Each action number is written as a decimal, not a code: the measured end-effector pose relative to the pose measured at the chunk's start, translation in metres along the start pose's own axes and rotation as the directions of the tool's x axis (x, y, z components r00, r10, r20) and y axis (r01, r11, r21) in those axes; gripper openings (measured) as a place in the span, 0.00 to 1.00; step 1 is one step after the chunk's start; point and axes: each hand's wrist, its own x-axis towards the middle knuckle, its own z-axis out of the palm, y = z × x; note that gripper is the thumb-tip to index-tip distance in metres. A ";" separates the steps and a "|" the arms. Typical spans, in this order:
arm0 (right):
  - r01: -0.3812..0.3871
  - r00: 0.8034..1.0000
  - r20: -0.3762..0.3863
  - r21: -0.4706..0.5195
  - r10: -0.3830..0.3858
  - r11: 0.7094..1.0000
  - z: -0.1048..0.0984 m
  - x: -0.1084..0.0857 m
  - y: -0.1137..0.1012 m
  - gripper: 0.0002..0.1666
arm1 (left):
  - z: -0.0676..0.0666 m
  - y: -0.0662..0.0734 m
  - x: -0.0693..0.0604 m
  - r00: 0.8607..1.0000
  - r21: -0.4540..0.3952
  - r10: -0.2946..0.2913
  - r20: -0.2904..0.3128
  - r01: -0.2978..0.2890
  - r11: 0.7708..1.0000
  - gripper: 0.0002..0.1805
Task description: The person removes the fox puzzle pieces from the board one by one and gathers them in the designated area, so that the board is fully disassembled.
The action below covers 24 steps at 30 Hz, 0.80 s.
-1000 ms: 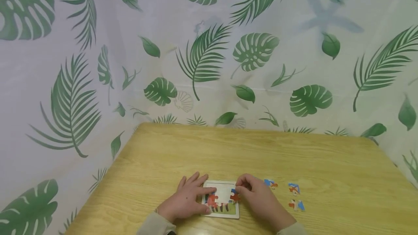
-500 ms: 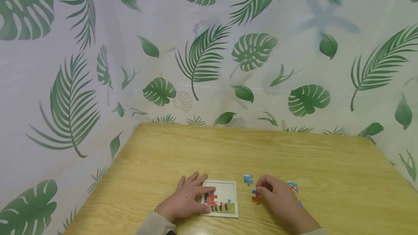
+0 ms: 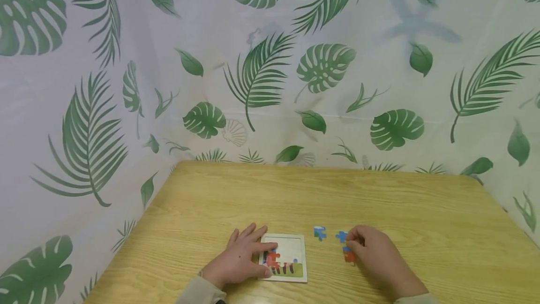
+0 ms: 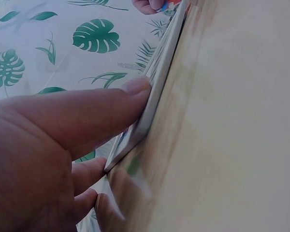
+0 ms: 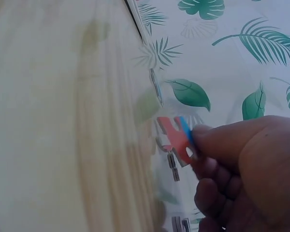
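Note:
A puzzle tray [image 3: 304,259] with a pale rim lies on the table, part of its picture filled along the left and the near side. My left hand [image 3: 240,258] rests on its left side, fingers spread, the thumb against the near part. The left wrist view shows that thumb [image 4: 135,87] on the tray's edge. To the right of the tray, my right hand [image 3: 379,257] pinches a red and blue puzzle piece [image 3: 348,255] between thumb and fingers. In the right wrist view this piece [image 5: 174,137] is held on edge.
One loose blue puzzle piece [image 3: 319,233] lies just right of the tray, and another blue piece [image 3: 341,236] is beside my right fingertips. The wooden table [image 3: 253,191] reaches back to a leaf-patterned sheet [image 3: 270,144]. My right hand hides the area beneath it.
My right hand has lifted the red and blue piece from the tray's right side and carried it rightward to the loose pieces. The left hand stays on the tray.

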 end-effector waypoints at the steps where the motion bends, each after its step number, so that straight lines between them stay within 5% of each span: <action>1: 0.005 1.000 0.007 -0.004 -0.005 1.000 0.001 0.000 0.001 0.03 | 0.000 0.000 0.000 1.000 0.001 0.001 -0.001 -0.001 1.000 0.36; 5: 0.007 0.999 0.035 0.012 -0.007 1.000 0.003 -0.001 0.000 0.05 | 0.000 0.000 0.000 1.000 -0.008 0.001 0.000 -0.001 1.000 0.36; 24: 0.029 0.998 -0.038 -0.236 -0.039 0.971 0.007 0.004 0.000 0.06 | -0.001 0.001 0.000 1.000 -0.001 0.010 0.002 -0.010 1.000 0.36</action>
